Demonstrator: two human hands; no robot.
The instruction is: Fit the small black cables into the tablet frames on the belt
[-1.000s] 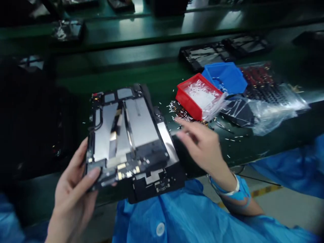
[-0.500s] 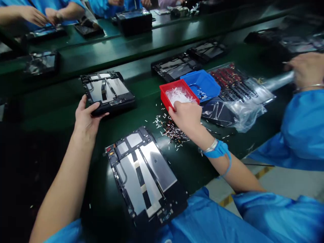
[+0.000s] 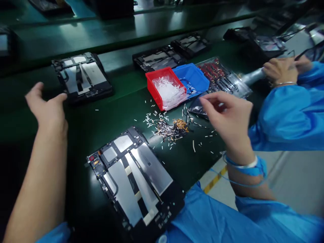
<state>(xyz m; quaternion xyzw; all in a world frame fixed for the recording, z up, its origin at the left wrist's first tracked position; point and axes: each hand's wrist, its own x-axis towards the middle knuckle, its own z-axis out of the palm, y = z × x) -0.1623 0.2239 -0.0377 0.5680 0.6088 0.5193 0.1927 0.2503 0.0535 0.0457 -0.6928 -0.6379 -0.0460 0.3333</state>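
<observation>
My left hand [image 3: 47,108] hovers open with spread fingers, just left of an open tablet chassis [image 3: 81,76] lying on the green belt and apart from it. My right hand [image 3: 227,114] is raised to the right of the red bin [image 3: 153,88] of white strips, above a clear bag. Its thumb and fingers are curled close together; blur hides whether anything is pinched between them. A second open tablet chassis [image 3: 136,179] with silver plates lies at the near edge between my arms. A pile of small metal parts [image 3: 169,128] is scattered in front of the red bin.
A blue bin [image 3: 193,76] stands against the red one, with a plastic bag of red parts [image 3: 222,76] to its right. More chassis [image 3: 157,59] lie further back. A co-worker's hands [image 3: 280,69] in blue sleeves work at the right. The table edge drops to the floor at lower right.
My left hand has let go of the far chassis and drawn back to the left, open. My right hand has lifted out of the red bin and moved right.
</observation>
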